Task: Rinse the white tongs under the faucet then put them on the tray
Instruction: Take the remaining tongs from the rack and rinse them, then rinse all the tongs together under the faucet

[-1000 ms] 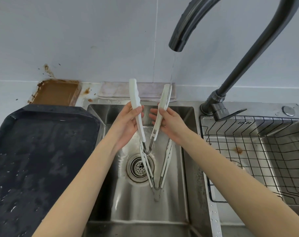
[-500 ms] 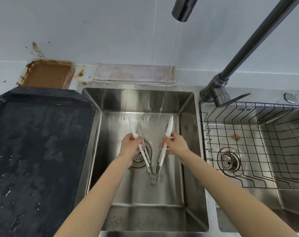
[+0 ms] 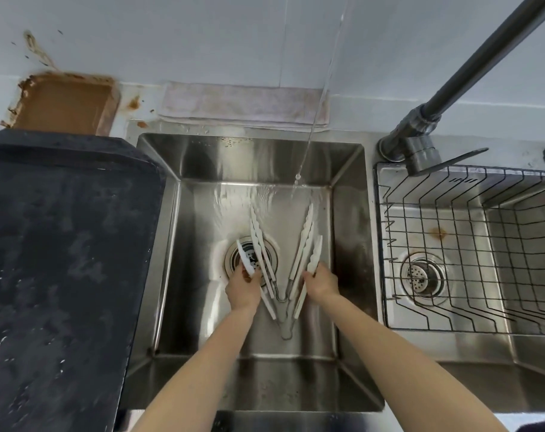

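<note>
Two pairs of white tongs are in the left sink basin (image 3: 346, 244). I hold one pair of white tongs (image 3: 245, 260) spread wide low over the basin floor, my left hand (image 3: 243, 289) on its left arm and my right hand (image 3: 322, 283) on its right arm. A second pair of tongs (image 3: 300, 247) lies on the basin floor between my hands, hinge toward me. A thin water stream (image 3: 318, 107) falls from the dark faucet (image 3: 420, 120) and hits the basin floor beyond the tong tips. The dark tray (image 3: 62, 260) sits on the counter to the left.
A round drain (image 3: 234, 254) lies under the left tong arm. The right basin holds a black wire rack (image 3: 467, 244) and its own drain (image 3: 422, 275). A rusty brown tray (image 3: 62, 104) and a stained cloth (image 3: 243, 104) sit against the back wall.
Both hands have dropped with the tongs from up under the spout to the basin floor, and the water now falls past the tips onto the steel.
</note>
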